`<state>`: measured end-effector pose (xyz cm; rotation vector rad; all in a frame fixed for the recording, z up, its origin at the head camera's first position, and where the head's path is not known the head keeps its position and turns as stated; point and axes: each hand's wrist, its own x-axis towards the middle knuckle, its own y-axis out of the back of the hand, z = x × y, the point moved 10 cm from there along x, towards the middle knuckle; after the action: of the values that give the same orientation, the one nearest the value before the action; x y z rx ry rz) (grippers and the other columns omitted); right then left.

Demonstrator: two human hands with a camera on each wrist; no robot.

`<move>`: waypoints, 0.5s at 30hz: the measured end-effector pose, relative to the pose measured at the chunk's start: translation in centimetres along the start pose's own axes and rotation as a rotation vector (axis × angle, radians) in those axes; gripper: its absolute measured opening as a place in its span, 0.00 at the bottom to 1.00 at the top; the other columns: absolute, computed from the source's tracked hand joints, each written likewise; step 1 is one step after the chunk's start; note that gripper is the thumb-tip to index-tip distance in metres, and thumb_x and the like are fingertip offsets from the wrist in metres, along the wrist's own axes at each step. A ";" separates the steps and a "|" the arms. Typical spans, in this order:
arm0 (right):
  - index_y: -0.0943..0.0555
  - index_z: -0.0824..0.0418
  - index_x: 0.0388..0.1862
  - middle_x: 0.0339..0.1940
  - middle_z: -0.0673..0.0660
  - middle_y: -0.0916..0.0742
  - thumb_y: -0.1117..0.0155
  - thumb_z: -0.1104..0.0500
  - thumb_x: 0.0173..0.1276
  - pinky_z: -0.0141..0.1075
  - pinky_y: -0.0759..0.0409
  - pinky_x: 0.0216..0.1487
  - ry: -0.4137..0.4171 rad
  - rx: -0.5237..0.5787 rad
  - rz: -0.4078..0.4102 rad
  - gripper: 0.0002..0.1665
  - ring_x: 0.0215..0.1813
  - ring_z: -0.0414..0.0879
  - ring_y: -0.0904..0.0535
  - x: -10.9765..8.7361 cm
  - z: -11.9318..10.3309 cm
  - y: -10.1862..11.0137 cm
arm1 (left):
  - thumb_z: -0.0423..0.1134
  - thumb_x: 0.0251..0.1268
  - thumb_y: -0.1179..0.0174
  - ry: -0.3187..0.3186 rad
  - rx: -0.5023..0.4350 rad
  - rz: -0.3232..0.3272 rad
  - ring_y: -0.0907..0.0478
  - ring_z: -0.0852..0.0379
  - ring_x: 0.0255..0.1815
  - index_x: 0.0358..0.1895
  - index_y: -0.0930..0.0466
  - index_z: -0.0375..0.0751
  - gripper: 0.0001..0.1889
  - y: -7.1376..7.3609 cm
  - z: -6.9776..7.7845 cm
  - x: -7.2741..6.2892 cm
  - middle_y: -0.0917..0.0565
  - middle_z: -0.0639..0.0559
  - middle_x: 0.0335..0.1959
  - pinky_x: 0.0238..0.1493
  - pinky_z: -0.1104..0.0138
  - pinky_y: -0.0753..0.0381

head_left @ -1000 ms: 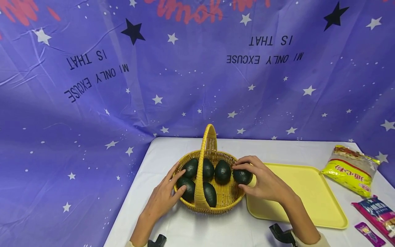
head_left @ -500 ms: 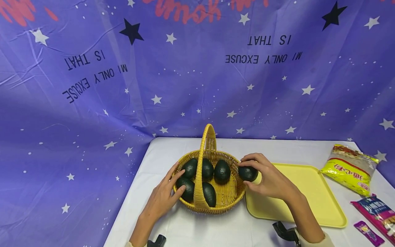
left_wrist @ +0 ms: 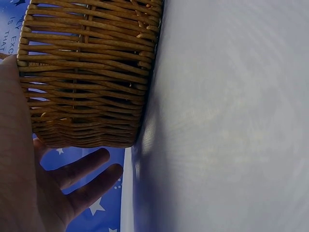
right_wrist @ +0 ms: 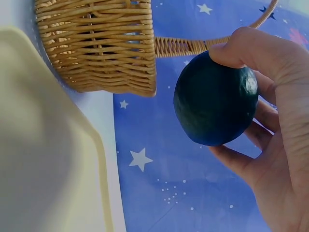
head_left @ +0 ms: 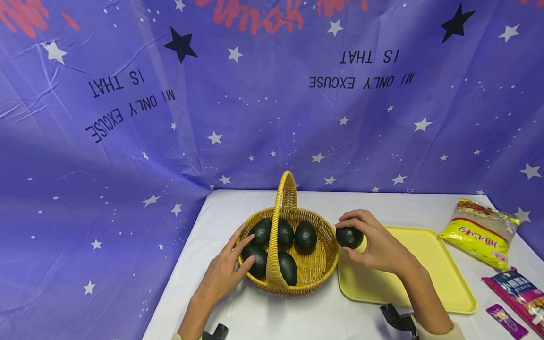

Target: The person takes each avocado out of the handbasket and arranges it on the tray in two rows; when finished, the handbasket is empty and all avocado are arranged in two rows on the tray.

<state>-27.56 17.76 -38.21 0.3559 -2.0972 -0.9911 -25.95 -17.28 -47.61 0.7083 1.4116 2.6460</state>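
My right hand (head_left: 374, 245) pinches a dark green avocado (head_left: 349, 237) between thumb and fingers, just outside the right rim of a yellow wicker basket (head_left: 316, 283). In the right wrist view the avocado (right_wrist: 215, 99) is held in the air beside the basket (right_wrist: 101, 53). Several more avocados (head_left: 305, 237) lie in the basket, some partly behind its arched handle (head_left: 280, 203). My left hand (head_left: 223, 267) rests at the basket's left rim, thumb and forefinger reaching over the edge. In the left wrist view, straight fingers (left_wrist: 87, 186) spread outside the basket wall (left_wrist: 91, 77).
A yellow tray (head_left: 437, 283) lies right of the basket, under my right hand and forearm. Farther right are a yellow food bag (head_left: 482, 233), a pink and blue snack bag (head_left: 516, 293) and a small purple packet (head_left: 505, 320). A blue starry cloth (head_left: 263, 118) hangs behind the white table.
My right hand has carried the avocado rightward, from over the basket's right rim to just outside it. The left hand and the basket have stayed in place.
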 end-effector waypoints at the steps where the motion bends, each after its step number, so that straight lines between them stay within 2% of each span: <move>1: 0.15 0.53 0.59 0.65 0.50 0.19 0.15 0.63 0.51 0.21 0.33 0.68 0.002 -0.002 0.001 0.34 0.68 0.46 0.25 0.0 0.0 0.0 | 0.61 0.81 0.43 0.000 -0.002 0.000 0.30 0.68 0.29 0.82 0.30 0.58 0.32 0.0 0.0 0.0 0.47 0.61 0.89 0.37 0.64 0.27; 6: 0.14 0.53 0.59 0.65 0.51 0.19 0.15 0.64 0.49 0.21 0.33 0.67 0.009 -0.010 0.012 0.34 0.67 0.46 0.25 -0.3 0.4 0.3 | 0.61 0.81 0.43 0.004 -0.014 -0.004 0.28 0.67 0.30 0.82 0.30 0.58 0.32 -0.1 -0.1 0.1 0.47 0.61 0.89 0.34 0.66 0.28; 15: 0.14 0.54 0.57 0.64 0.53 0.18 0.15 0.64 0.48 0.20 0.34 0.67 0.010 -0.040 0.020 0.34 0.66 0.48 0.25 -0.9 1.3 0.5 | 0.61 0.81 0.43 0.003 -0.008 -0.005 0.27 0.65 0.30 0.82 0.30 0.59 0.32 -0.1 -0.1 0.0 0.47 0.61 0.90 0.36 0.65 0.26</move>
<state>-27.92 19.27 -38.84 0.3184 -2.0649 -1.0154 -26.06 -17.34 -47.73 0.6996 1.4004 2.6491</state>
